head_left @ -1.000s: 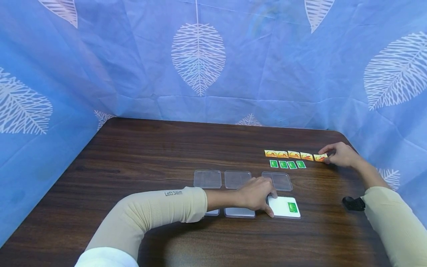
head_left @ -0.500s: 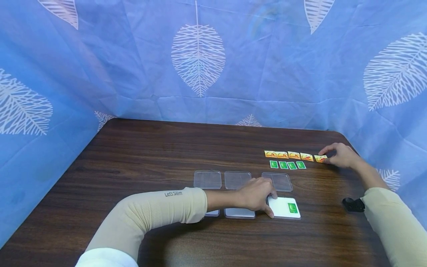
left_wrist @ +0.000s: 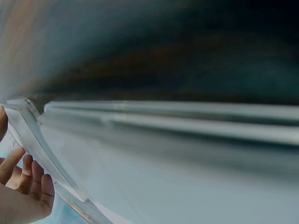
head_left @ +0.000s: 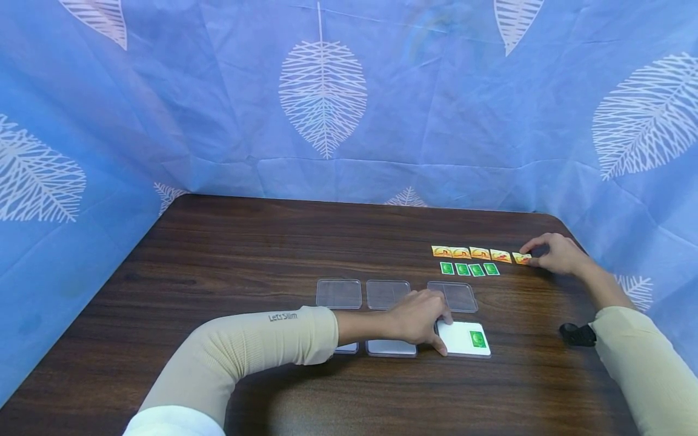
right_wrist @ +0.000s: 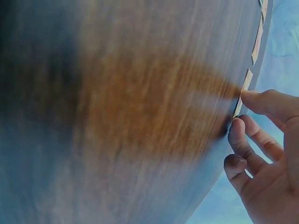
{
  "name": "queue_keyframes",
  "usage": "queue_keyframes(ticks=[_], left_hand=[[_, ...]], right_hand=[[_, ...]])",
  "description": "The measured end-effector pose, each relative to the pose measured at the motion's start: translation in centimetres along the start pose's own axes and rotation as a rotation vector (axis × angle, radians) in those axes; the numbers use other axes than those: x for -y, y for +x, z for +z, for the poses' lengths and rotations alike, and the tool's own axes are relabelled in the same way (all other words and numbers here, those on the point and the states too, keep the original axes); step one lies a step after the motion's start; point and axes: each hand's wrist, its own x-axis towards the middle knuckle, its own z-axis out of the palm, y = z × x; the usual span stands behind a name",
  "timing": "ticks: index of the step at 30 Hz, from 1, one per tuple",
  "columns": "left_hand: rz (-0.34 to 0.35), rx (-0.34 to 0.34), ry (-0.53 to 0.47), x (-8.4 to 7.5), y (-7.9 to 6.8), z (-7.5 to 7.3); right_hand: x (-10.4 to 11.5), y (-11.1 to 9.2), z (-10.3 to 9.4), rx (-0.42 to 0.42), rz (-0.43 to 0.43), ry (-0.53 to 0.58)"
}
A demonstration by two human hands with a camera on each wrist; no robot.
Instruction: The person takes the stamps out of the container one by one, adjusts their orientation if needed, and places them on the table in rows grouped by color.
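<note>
My left hand point(head_left: 418, 316) grips the left end of a flat clear case point(head_left: 469, 355), thumb at its near edge and fingers at the far one. A white card point(head_left: 457, 336) in that case carries a green stamp point(head_left: 478, 339) at its right. In the left wrist view the case edge point(left_wrist: 187, 121) looms large. Far right, my right hand point(head_left: 558, 253) pinches the end orange stamp point(head_left: 520, 258) of a row between thumb and fingertips. In the right wrist view, the thumb lies against this thin stamp point(right_wrist: 243, 91). The left forearm partly hides other cases.
Several orange stamps point(head_left: 469, 253) continue the row leftward; several green stamps point(head_left: 462, 269) lie in front of it. Three clear lids point(head_left: 339, 293) form a line across the middle. Another white-filled case point(head_left: 391, 348) sits near the left wrist. Blue leaf-print cloth point(head_left: 234, 109) surrounds the table.
Both hands stay nearly in place. The right fingertips cover slightly more of the end orange stamp.
</note>
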Motion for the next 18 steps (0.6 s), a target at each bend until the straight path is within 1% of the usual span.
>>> queue_keyframes(ticks=[6, 11, 18], left_hand=[[0.007, 0.001, -0.013, 0.0, 0.0, 0.0], [0.010, 0.002, -0.016, 0.1, 0.1, 0.0], [0.011, 0.000, -0.016, 0.1, 0.1, 0.0]], right_hand=[[-0.3, -0.1, 0.0, -0.047, -0.020, 0.005], [-0.2, -0.4, -0.2, -0.063, -0.050, 0.025], [0.4, -1.1, 0.0, -0.138, -0.105, 0.052]])
